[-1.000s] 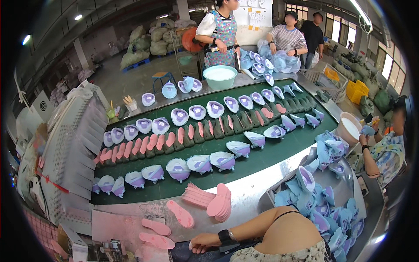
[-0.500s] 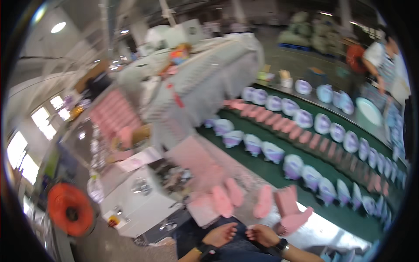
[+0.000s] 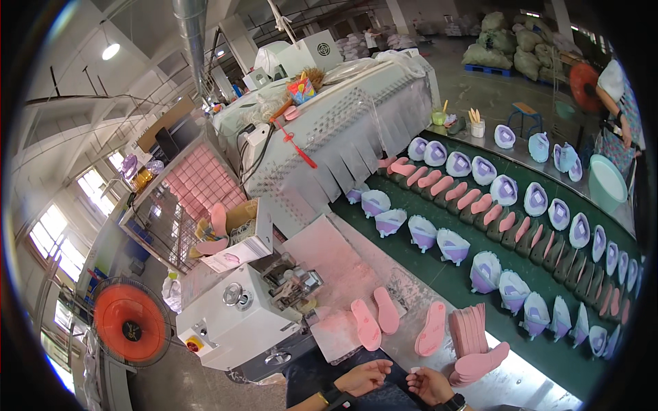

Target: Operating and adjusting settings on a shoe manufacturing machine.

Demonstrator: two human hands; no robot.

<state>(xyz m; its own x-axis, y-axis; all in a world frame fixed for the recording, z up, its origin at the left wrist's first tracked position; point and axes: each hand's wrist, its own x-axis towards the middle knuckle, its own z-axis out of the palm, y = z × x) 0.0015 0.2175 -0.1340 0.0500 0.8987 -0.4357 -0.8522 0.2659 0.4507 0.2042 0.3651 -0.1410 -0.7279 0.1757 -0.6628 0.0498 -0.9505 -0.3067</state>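
Observation:
My left hand (image 3: 364, 378) is held over my dark-clothed lap with its fingers curled and the tips drawn together; whether anything is between them I cannot make out. Close beside it, a small white piece (image 3: 415, 370) is pinched between the thumb and finger of my right hand (image 3: 430, 386). Just beyond the hands, two pink insoles (image 3: 366, 325) lie flat at the edge of the pink-dusted worktable (image 3: 329, 253). Another pink insole (image 3: 430, 329) lies to their right. Next to it are an upright stack of pink insoles (image 3: 469, 330) and a flat overlapping pile (image 3: 480, 363).
At my left stands a white machine (image 3: 240, 318) with a metal head. A green conveyor (image 3: 384, 257) carries purple-white shoe uppers (image 3: 485, 271) and dark soles topped with pink insoles. An orange fan (image 3: 130, 322) is at far left; a person (image 3: 620, 109) stands far right.
The view has turned, so the table and conveyor appear farther right and sharper. My hands stay close together over my lap, the right one keeping its pinch.

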